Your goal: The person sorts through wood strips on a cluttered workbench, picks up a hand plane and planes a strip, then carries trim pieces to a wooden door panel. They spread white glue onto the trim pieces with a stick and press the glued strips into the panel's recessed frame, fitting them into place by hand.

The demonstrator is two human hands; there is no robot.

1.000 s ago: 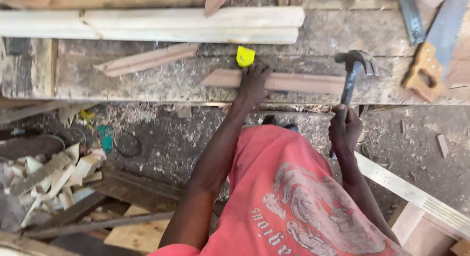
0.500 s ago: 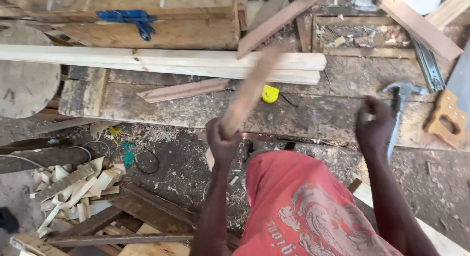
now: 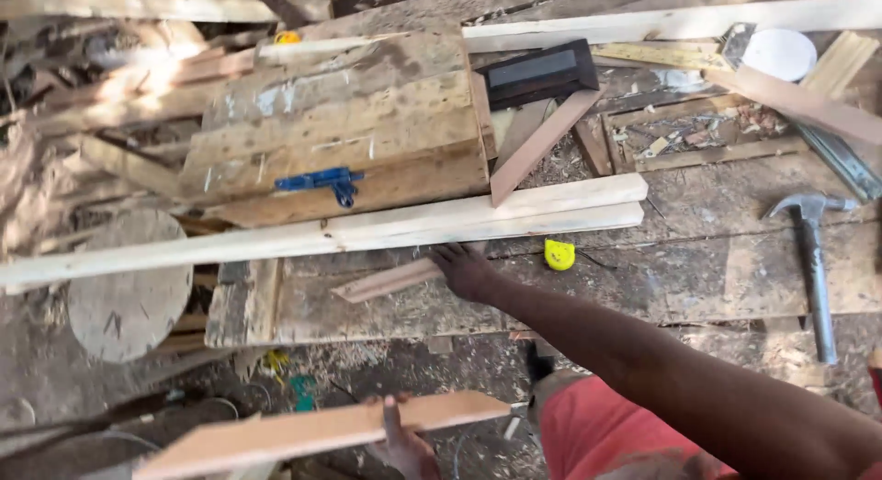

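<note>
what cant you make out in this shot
Head view, the only one:
- Left hand: cut off by the bottom edge; its fingers sit behind the wood strip it grips.
- Right hand: fingertips hidden against the small wood piece, so the grip is unclear.
- Hammer: handle end hidden by the forearm.

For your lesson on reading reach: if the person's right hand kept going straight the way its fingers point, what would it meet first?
The right hand reaches up and left across the bench and already touches the small wood strip. Straight beyond it, the long pale plank probably comes first, though depth is hard to judge from above.
</note>
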